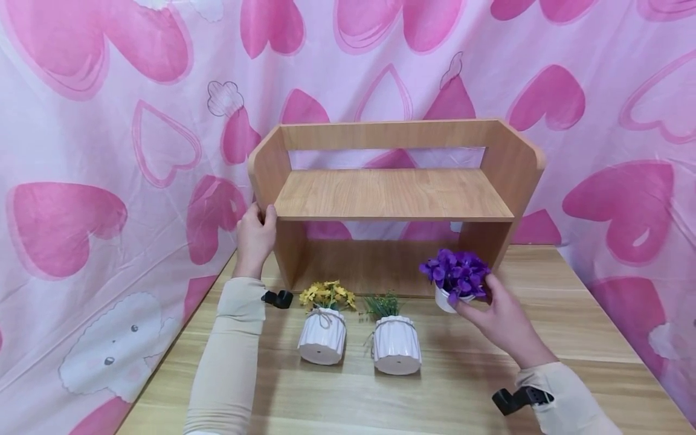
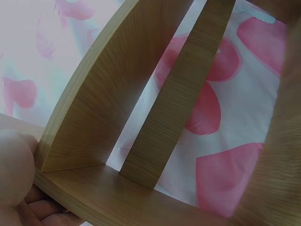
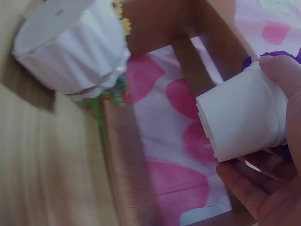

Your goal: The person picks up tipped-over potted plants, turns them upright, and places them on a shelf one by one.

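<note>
My left hand (image 1: 257, 234) grips the left side panel of a two-tier wooden desk shelf (image 1: 391, 194), level with the middle board. In the left wrist view its fingers (image 2: 44, 207) curl under a wooden edge. My right hand (image 1: 502, 320) holds a white pot of purple flowers (image 1: 457, 275) in front of the shelf's lower right opening. The right wrist view shows the plain white pot (image 3: 244, 113) tilted between thumb and fingers. A white fluted pot with yellow flowers (image 1: 322, 335) and another with green sprigs (image 1: 397, 344) lie tipped in front of the shelf, bases toward me.
The shelf stands on a light wooden table (image 1: 348, 405), near its back. A pink-and-white heart-patterned curtain (image 1: 163, 151) hangs behind and along both sides. Black straps with small devices sit on both wrists.
</note>
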`<state>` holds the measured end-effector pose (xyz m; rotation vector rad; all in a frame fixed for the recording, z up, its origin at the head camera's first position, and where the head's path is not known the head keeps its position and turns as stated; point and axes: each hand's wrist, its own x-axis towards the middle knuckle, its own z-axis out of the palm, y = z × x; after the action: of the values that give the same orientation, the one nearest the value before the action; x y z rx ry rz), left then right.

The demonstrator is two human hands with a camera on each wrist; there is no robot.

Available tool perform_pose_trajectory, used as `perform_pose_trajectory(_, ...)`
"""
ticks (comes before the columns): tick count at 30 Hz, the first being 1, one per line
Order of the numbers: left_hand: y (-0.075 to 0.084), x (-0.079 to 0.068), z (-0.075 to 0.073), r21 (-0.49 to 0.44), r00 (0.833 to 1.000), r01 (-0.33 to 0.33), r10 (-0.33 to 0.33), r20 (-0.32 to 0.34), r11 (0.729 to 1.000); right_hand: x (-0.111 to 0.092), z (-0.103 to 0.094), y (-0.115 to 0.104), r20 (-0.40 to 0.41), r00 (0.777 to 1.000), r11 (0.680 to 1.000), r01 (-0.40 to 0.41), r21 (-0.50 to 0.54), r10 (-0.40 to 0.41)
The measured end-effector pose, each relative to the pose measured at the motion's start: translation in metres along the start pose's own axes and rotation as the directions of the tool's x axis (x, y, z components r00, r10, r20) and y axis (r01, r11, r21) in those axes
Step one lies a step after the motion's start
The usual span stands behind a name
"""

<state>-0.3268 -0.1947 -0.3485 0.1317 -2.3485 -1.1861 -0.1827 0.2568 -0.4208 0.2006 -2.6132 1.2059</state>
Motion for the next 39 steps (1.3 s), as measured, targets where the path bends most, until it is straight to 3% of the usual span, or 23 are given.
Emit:
perform_pose_trajectory(6, 0.000, -0.001, -0.001, -0.003, 0.999, 0.030, -0.029, 0.028, 1.000, 0.011, -0.013, -0.012, -0.041, 0.999, 0.998, 0.029, -0.053, -0.032)
perform_pose_trajectory(16, 0.000, 0.002, -0.001, -0.005, 0.999, 0.025, -0.025, 0.034, 1.000, 0.029, -0.030, -0.025, -0.021, 1.000, 0.999, 0.012, -0.034, -0.013)
perform_pose_trajectory(33, -0.001, 0.001, -0.002, 0.007, 0.999, 0.044, -0.044, 0.013, 0.999, 0.060, -0.057, -0.059, -0.060, 0.997, 0.998, 0.034, -0.057, -0.037)
perform_pose_trajectory(39, -0.002, 0.000, -0.002, 0.012, 0.999, 0.038, -0.038, 0.013, 0.999, 0.074, -0.064, -0.074, -0.058, 0.998, 0.998, -0.007, -0.056, 0.004)
